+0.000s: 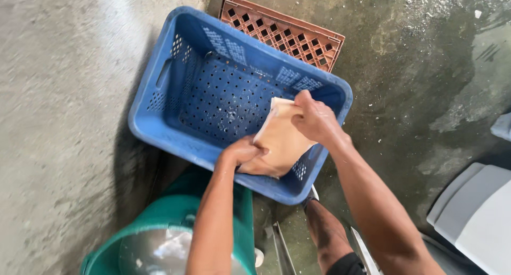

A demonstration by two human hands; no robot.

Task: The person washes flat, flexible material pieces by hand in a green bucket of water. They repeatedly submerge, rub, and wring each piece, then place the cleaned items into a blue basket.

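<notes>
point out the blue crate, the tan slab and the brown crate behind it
blue crate [213, 99], head view, on its perforated floor
tan slab [279, 142], head view, on its flat face between the hands
brown crate [287, 35], head view, on its lattice side

The blue crate [159, 112] is moulded plastic, matt, with perforated walls and base. Behind the blue crate, the brown crate [282, 33] is lattice plastic, dull and dusty. Inside the blue crate, the tan pouch [279, 139] looks like smooth plastic film with a slight sheen. Below the blue crate, the green drum [175, 216] is smooth plastic with a glossy, reflective top. The floor [58, 120] is rough concrete, stained and damp in patches.
</notes>
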